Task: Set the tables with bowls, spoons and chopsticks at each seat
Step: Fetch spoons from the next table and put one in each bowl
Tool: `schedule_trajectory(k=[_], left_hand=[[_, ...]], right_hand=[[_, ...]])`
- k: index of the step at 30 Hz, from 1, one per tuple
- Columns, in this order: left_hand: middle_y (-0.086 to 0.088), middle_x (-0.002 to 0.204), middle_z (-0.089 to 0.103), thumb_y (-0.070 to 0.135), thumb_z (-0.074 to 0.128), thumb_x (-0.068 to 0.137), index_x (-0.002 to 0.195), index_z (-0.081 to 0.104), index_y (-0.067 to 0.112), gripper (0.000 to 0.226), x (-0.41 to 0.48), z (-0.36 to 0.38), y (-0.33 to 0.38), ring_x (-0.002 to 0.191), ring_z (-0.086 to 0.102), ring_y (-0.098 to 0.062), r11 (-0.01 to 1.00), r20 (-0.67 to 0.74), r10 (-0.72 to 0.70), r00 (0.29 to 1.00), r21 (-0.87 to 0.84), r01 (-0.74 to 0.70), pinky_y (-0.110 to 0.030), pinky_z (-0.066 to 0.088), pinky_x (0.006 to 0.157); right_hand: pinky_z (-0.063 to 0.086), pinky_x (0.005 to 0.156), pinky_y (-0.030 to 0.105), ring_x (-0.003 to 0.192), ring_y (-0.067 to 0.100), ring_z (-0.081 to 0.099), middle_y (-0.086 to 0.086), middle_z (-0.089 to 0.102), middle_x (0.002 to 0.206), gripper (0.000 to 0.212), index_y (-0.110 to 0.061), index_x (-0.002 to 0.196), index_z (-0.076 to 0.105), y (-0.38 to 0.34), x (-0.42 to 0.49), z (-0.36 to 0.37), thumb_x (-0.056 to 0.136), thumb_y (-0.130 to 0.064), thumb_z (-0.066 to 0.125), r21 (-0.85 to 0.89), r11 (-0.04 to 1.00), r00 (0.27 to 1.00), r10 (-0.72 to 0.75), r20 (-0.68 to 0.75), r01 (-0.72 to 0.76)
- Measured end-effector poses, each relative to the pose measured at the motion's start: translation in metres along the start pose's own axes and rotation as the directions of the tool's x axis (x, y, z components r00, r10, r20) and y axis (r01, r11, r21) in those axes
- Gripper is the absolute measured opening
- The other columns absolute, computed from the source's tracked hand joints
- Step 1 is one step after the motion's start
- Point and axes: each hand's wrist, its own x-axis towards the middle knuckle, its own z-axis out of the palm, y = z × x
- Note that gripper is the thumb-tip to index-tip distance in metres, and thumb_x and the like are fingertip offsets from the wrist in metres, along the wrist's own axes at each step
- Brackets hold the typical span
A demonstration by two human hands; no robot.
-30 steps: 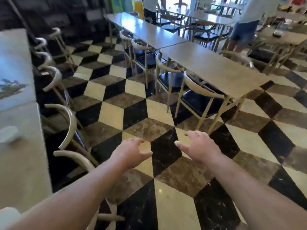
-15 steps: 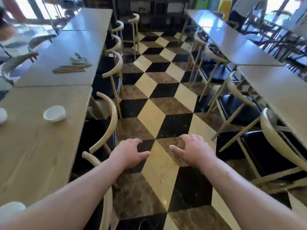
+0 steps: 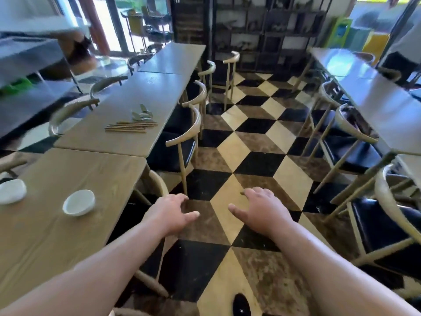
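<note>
Both arms extend forward over the aisle, palms down. The left hand (image 3: pixel 169 212) and the right hand (image 3: pixel 262 212) are apart, level with each other, with relaxed, slightly spread fingers; neither hand holds or touches anything. Below them lies the floor (image 3: pixel 230 153), tiled in black, cream and brown diamonds. A row of wooden tables runs along the left side. On the near table (image 3: pixel 68 242), a white bowl (image 3: pixel 79 202) stands near the aisle edge, to the left of the left hand and well apart from it. A second bowl (image 3: pixel 11 191) stands further left, at the frame edge. On the next table (image 3: pixel 127 147), further away, a bundle of chopsticks (image 3: pixel 131 127) lies flat near the aisle edge, and a small pile of pale spoons (image 3: pixel 142 114) lies just beyond it. A chair (image 3: pixel 173 156) with a dark seat and a curved backrest is pushed in at that table. More tables (image 3: pixel 385 110) with similar chairs line the right side of the aisle.
</note>
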Motion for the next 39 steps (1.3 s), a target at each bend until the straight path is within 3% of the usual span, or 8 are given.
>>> schedule_trajectory(k=[6, 11, 14, 23, 29, 39], left_hand=[[0.001, 0.155, 0.057, 0.067, 0.068, 0.092, 0.157, 0.046, 0.036, 0.075, 0.099, -0.033, 0.062, 0.136, 0.060, -0.022, 0.995, -0.060, -0.095, 0.994, -0.041, 0.093, -0.041, 0.060, 0.100], [0.003, 0.154, 0.057, 0.073, 0.065, 0.089, 0.154, 0.048, 0.038, 0.076, 0.170, -0.062, 0.061, 0.139, 0.057, -0.023, 0.977, -0.141, -0.203, 0.969, -0.101, 0.190, -0.043, 0.057, 0.103], [0.001, 0.156, 0.056, 0.078, 0.063, 0.085, 0.152, 0.051, 0.036, 0.080, 0.208, -0.070, 0.039, 0.143, 0.053, -0.024, 0.961, -0.132, -0.261, 0.956, -0.127, 0.244, -0.045, 0.052, 0.111], [-0.002, 0.161, 0.048, 0.059, 0.068, 0.096, 0.157, 0.048, 0.030, 0.071, 0.345, -0.117, -0.033, 0.149, 0.044, -0.024, 0.903, -0.108, -0.371, 0.922, -0.276, 0.330, -0.041, 0.043, 0.116], [0.000, 0.160, 0.051, 0.063, 0.065, 0.092, 0.156, 0.049, 0.030, 0.073, 0.444, -0.164, -0.094, 0.144, 0.050, -0.022, 0.870, -0.040, -0.409, 0.912, -0.317, 0.377, -0.042, 0.046, 0.116], [0.005, 0.163, 0.049, 0.073, 0.060, 0.091, 0.154, 0.049, 0.035, 0.075, 0.566, -0.260, -0.148, 0.148, 0.046, -0.020, 0.854, -0.105, -0.486, 0.868, -0.265, 0.447, -0.043, 0.048, 0.111]], right_hand=[[0.044, 0.118, 0.047, 0.151, 0.025, 0.041, -0.002, 0.049, 0.160, 0.082, -0.031, 0.156, 0.045, 0.043, 0.134, -0.064, 0.091, -0.080, 0.052, -0.008, 0.997, 0.997, -0.076, 0.021, 0.076], [0.053, 0.108, 0.045, 0.142, 0.025, 0.051, 0.000, 0.056, 0.151, 0.083, -0.028, 0.152, 0.050, 0.037, 0.237, -0.108, 0.089, -0.081, 0.053, -0.052, 0.991, 0.992, -0.123, 0.015, 0.124], [0.052, 0.106, 0.042, 0.139, 0.024, 0.052, 0.000, 0.056, 0.150, 0.081, -0.026, 0.152, 0.049, 0.008, 0.286, -0.110, 0.091, -0.079, 0.053, -0.051, 0.976, 0.976, -0.210, 0.049, 0.212], [0.049, 0.114, 0.044, 0.144, 0.025, 0.047, 0.002, 0.054, 0.154, 0.080, -0.027, 0.156, 0.046, -0.109, 0.454, -0.093, 0.093, -0.078, 0.051, -0.165, 0.876, 0.889, -0.431, 0.155, 0.453], [0.053, 0.107, 0.043, 0.133, 0.023, 0.053, -0.002, 0.060, 0.139, 0.077, -0.028, 0.151, 0.050, -0.175, 0.578, -0.101, 0.092, -0.078, 0.050, -0.239, 0.832, 0.863, -0.456, 0.219, 0.500], [0.046, 0.115, 0.043, 0.141, 0.025, 0.047, 0.000, 0.058, 0.145, 0.081, -0.027, 0.153, 0.050, -0.279, 0.743, -0.116, 0.091, -0.080, 0.049, -0.193, 0.796, 0.812, -0.522, 0.259, 0.573]])
